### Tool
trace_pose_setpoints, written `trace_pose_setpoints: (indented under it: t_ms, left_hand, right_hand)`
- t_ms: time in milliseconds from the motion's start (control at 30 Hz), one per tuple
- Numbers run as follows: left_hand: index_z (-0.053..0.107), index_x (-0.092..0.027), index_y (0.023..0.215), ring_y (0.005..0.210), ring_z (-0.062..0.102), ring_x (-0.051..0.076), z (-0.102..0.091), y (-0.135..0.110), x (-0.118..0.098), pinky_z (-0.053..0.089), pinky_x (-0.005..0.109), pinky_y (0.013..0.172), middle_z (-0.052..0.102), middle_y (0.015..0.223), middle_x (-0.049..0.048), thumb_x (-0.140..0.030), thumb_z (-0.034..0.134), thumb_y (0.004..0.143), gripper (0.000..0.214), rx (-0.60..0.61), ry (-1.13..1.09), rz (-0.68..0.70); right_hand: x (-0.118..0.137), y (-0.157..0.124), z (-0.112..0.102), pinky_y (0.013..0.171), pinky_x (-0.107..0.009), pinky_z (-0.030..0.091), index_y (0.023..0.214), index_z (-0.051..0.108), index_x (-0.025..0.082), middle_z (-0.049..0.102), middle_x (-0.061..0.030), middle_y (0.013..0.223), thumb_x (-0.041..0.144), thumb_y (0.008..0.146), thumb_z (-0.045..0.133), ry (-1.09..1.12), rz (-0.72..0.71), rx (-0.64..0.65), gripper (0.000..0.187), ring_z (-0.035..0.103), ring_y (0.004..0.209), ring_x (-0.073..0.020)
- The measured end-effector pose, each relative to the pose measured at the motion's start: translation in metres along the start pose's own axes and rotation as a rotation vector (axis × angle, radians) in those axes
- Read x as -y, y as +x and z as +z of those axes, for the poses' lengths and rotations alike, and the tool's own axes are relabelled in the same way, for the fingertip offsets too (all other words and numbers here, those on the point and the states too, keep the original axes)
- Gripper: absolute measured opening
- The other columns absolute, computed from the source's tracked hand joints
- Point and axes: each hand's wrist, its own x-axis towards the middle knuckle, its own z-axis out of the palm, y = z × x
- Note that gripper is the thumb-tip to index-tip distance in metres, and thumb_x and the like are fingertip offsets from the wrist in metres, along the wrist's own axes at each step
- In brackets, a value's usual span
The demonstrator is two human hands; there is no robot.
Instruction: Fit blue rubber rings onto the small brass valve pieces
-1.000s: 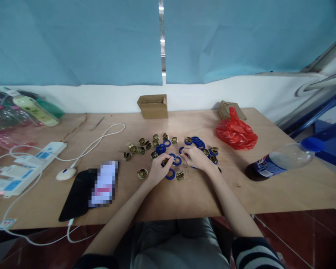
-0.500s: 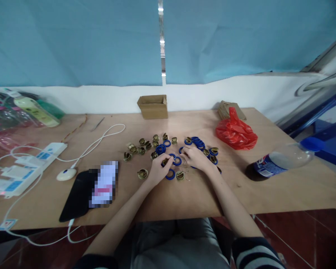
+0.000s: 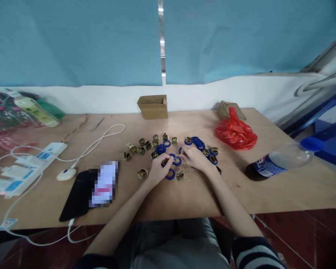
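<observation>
My left hand [image 3: 159, 167] is closed in a pinch around a brass-coloured metal fitting [image 3: 165, 162], mostly covered by the fingers. Just to its right, with fingertips pressed together, is my right hand [image 3: 195, 157]; whatever it pinches is too small to make out. Between the hands lies a blue ring [image 3: 177, 161]. Another blue ring [image 3: 170, 174] and a brass fitting [image 3: 180, 175] sit just in front, beside thin wire-like loops [image 3: 187, 172]. More brass fittings [image 3: 141, 150] spread to the left, and a stack of blue rings [image 3: 198, 142] lies behind my right hand.
A cardboard box [image 3: 153, 107] stands against the wall. On the right are a red plastic bag [image 3: 236, 132] and a bottle of dark drink [image 3: 277, 162] lying tilted. To the left are a phone [image 3: 104, 184], a black device [image 3: 77, 196], a white mouse-shaped device [image 3: 66, 174] and a power strip [image 3: 35, 170].
My right hand has shifted very slightly, its fingertips still pinched. The left hand keeps its hold on the brass fitting, and the pieces on the table look unmoved.
</observation>
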Motion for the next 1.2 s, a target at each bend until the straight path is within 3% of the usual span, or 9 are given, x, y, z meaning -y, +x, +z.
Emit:
trace_pose_setpoints:
  t_ms: [567,1033,1200]
  left_hand:
    - [0.065,-0.02,0.077,0.079,0.065,0.016,-0.0003,-0.0001,0.0004,0.049,0.029,0.078,0.07,0.079,0.0014,-0.03,0.057,0.094,0.021,0.01,-0.006,0.008]
    - [0.064,-0.02,0.077,0.079,0.065,0.017,-0.0003,0.0002,-0.0019,0.049,0.029,0.077,0.069,0.079,0.0016,-0.031,0.056,0.094,0.022,0.012,-0.006,0.009]
    - [0.064,-0.02,0.077,0.079,0.066,0.017,-0.0001,0.0002,-0.001,0.049,0.029,0.077,0.07,0.079,0.0019,-0.031,0.055,0.095,0.023,0.014,0.004,0.017]
  right_hand:
    - [0.0005,0.0001,0.0058,0.063,-0.028,0.033,0.076,0.068,0.016,0.072,-0.0091,0.08,0.035,0.104,0.045,-0.134,0.011,0.038,0.041,0.064,0.072,-0.0184]
    - [0.0005,-0.0016,0.0043,0.066,-0.03,0.035,0.102,0.06,0.015,0.073,-0.0131,0.094,0.027,0.105,0.038,-0.156,0.084,0.075,0.025,0.067,0.078,-0.0226]
    - [-0.002,-0.0029,0.002,0.066,-0.031,0.036,0.105,0.056,0.014,0.072,-0.0135,0.094,0.023,0.101,0.045,-0.123,0.094,0.083,0.015,0.066,0.08,-0.0238]
